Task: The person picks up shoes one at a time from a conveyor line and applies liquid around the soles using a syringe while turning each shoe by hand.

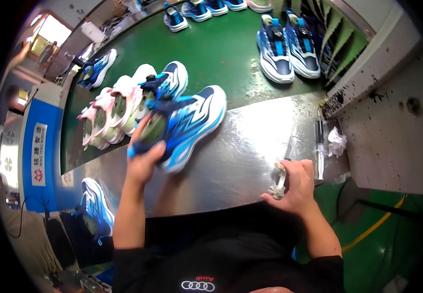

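My left hand point(145, 158) grips a blue sneaker point(192, 119) at its heel and collar, tilted with the toe up and to the right over the metal tabletop. The shoe has white trim and a green insole. In my right hand point(297, 188), above the table's front edge, is a slim pale tool point(282, 181) with whitish wadded material around its lower end. A thin, clear-looking tip extends beyond my fingers; I cannot tell its exact kind. Just behind the held sneaker stand another blue sneaker point(173, 80) and several pink-and-white sneakers point(119, 105).
A pair of blue sneakers point(276, 51) stands far right, with more shoes point(197, 10) along the back. Crumpled white paper point(337, 140) and a black-and-white stick-like tool point(320, 149) lie beside a stained grey machine panel point(392, 122). Another blue sneaker point(97, 207) is at lower left.
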A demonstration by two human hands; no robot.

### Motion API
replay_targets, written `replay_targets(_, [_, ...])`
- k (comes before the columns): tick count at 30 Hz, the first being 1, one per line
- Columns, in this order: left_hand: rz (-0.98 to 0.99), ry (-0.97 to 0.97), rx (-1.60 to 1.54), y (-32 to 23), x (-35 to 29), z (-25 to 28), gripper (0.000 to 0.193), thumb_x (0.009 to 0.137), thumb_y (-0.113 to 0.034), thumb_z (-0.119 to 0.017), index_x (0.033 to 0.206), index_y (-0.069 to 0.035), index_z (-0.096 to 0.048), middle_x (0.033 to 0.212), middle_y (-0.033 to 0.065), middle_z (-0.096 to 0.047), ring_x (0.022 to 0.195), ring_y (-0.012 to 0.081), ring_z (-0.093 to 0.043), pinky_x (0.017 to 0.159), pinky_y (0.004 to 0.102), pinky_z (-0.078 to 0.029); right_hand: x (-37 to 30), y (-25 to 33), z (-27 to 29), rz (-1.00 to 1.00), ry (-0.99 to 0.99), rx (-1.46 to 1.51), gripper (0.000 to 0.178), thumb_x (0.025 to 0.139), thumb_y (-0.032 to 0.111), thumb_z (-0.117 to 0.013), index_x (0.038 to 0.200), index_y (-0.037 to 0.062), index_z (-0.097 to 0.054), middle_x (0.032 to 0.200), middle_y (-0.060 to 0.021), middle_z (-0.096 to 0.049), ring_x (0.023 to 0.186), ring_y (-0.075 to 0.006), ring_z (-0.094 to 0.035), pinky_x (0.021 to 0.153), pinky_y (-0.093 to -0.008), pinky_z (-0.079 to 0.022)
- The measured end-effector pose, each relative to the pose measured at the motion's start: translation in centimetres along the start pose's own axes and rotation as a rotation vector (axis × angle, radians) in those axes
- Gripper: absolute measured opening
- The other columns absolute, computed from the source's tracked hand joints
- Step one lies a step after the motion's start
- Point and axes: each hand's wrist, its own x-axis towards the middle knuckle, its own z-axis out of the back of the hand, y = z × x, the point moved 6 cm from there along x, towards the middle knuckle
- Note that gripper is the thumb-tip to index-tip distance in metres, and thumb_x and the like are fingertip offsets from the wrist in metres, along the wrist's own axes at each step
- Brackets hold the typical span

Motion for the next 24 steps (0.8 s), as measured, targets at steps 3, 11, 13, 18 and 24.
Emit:
replay_targets(3, [-0.207,0.031,0.592,-0.7,-7.2,-0.8,0.080,0.068,-0.022,-0.077,0.132,0.002,-0.036,0.125,0.0165,-0.046,0.115,0.0271,-0.047,0.099,0.0382,-0.036,0.3,0.4,0.1,0.028,0.022,0.041,0.074,0.057,0.045,-0.079,0.112,0.0050,-0.050,0.096,-0.0099,-0.055,0.083,-0.0279,-0.044,0.074,-0.0386,-0.039])
replay_targets(11, [0.261,0.081,-0.255,2.0,-6.4,-0.9,0.082,0.065,-0.011,-0.073,0.135,-0.006,-0.030,0.128,0.0113,-0.036,0.111,0.0212,-0.046,0.078,0.0327,-0.051,-0.1,1.0,1.5,-0.015,0.153,0.158,0.080,0.058,0.043,-0.080,0.119,0.0041,-0.048,0.099,-0.0082,-0.053,0.086,-0.0269,-0.042,0.078,-0.0347,-0.038])
replay_targets(13, [0.199,0.020,-0.043,3.6,-1.6,0.6,0.065,0.076,-0.018,-0.069,0.132,-0.004,-0.039,0.113,0.0096,-0.048,0.093,0.0178,-0.054,0.067,0.0258,-0.051,-0.2,1.1,1.8,-0.055,0.174,0.224,0.084,0.059,0.043,-0.079,0.124,0.0022,-0.045,0.098,-0.0091,-0.053,0.085,-0.0277,-0.044,0.079,-0.0358,-0.039])
replay_targets(18, [0.407,0.210,0.439,6.8,5.1,0.6,0.045,0.085,-0.040,-0.062,0.100,0.002,-0.059,0.076,0.0040,-0.056,0.066,0.0105,-0.053,0.057,0.0246,-0.045,0.1,1.9,1.8,-0.159,0.249,0.348,0.085,0.061,0.040,-0.078,0.127,-0.0001,-0.043,0.098,-0.0137,-0.056,0.083,-0.0297,-0.050,0.077,-0.0368,-0.042])
replay_targets(24, [0.311,0.127,-0.134,2.9,3.6,-4.8,0.048,0.080,-0.022,-0.070,0.110,0.002,-0.041,0.100,0.0102,-0.056,0.090,0.0144,-0.057,0.080,0.0295,-0.048,-1.1,3.1,2.7,-0.248,0.289,0.591,0.088,0.057,0.042,-0.080,0.123,-0.0028,-0.044,0.100,-0.0136,-0.055,0.087,-0.0231,-0.056,0.080,-0.0328,-0.045])
